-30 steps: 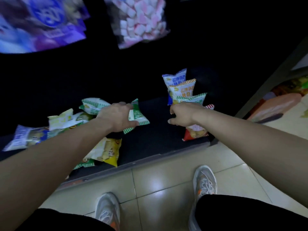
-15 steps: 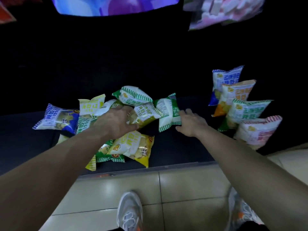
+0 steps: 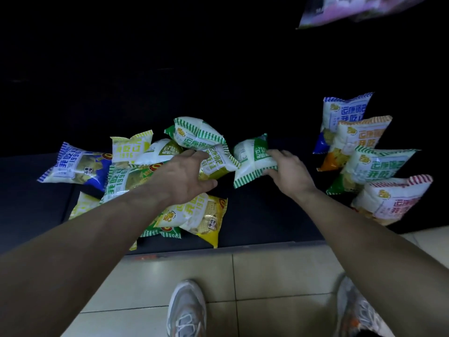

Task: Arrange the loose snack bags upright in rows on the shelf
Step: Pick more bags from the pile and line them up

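Several loose snack bags lie in a heap on the dark low shelf (image 3: 267, 229). My left hand (image 3: 184, 176) reaches over the heap, with fingers and thumb closed round a yellow-green striped bag (image 3: 218, 164). Just right of it, my right hand (image 3: 289, 171) grips the edge of a green-and-white bag (image 3: 250, 159), which is tilted and lifted a little. At the right a row of upright bags stands front to back: red (image 3: 398, 200), green (image 3: 376, 166), orange (image 3: 359, 137), blue (image 3: 345, 117).
A blue bag (image 3: 75, 164) lies flat at the heap's left, and a yellow bag (image 3: 204, 217) lies near the shelf's front edge. A marshmallow bag (image 3: 359, 8) hangs at the top right. My shoes (image 3: 187, 310) stand on the tiled floor below.
My right hand left the upright row, moved left and took hold of the green-and-white bag. My left hand let that bag go and stayed on the heap. The view swung left.
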`<state>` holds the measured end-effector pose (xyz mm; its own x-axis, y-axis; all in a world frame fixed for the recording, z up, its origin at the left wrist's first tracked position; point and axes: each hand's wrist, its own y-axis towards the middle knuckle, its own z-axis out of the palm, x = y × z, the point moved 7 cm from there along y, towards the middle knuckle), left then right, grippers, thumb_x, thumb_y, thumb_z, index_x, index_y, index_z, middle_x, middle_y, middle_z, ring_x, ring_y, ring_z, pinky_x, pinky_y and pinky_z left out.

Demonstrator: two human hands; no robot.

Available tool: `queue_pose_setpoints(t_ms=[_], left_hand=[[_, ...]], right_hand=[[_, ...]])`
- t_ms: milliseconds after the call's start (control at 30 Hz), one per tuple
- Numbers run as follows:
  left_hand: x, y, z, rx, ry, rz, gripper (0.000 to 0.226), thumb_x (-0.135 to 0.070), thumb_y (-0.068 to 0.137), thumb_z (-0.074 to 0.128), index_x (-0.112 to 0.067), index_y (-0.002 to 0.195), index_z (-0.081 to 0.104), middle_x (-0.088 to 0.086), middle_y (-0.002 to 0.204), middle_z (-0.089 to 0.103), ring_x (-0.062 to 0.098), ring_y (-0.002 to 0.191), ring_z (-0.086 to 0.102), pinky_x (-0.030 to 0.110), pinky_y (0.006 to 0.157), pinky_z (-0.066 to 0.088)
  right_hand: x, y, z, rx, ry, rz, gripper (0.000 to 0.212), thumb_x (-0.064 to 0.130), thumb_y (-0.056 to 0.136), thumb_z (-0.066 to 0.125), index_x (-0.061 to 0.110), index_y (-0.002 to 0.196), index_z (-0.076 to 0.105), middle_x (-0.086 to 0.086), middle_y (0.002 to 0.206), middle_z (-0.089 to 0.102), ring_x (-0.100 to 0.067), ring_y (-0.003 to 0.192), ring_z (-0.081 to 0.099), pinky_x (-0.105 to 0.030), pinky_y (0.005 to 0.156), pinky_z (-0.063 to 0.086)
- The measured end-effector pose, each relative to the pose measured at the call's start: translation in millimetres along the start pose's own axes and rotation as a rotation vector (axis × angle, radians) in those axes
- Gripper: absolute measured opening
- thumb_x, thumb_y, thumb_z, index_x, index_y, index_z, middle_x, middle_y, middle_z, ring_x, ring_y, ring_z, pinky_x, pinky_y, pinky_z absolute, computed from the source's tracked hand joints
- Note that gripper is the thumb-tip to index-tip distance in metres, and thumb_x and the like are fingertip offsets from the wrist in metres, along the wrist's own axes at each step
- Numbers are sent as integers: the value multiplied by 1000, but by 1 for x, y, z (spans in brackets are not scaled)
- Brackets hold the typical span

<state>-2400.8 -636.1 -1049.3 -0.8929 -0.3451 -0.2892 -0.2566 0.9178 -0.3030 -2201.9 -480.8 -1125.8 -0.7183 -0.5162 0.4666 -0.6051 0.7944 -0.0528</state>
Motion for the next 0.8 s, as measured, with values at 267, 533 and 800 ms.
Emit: queue_pose_setpoints(t_ms=[267,533,800], left_hand=[[-24,-21,-25,-47,-80,32,79,-60,85,61,-28,150,31,3,155,34,22,140,37,42,109,39],[-113,-80,-97,-180,-430,224,85,-49,71,83,-33,143,41,-15,136,50,7,113,54,25,88,46],[-156,-106,-88,-162,-384,279,58,-41,67,88,-36,118,62,-10,114,62,3,76,59,20,63,44]], right_hand=[[34,-27,-122,-11,19,34,44,40,94,65,11,126,65,-5,91,67,-20,79,63,-28,65,46],[65,-111,-196,117,81,33,47,52,89,66,13,116,69,2,66,73,-2,57,69,-34,66,60],[71,-158,-204,127,359,32,26,40,92,67,15,100,74,-5,79,76,-14,65,73,-38,66,62]])
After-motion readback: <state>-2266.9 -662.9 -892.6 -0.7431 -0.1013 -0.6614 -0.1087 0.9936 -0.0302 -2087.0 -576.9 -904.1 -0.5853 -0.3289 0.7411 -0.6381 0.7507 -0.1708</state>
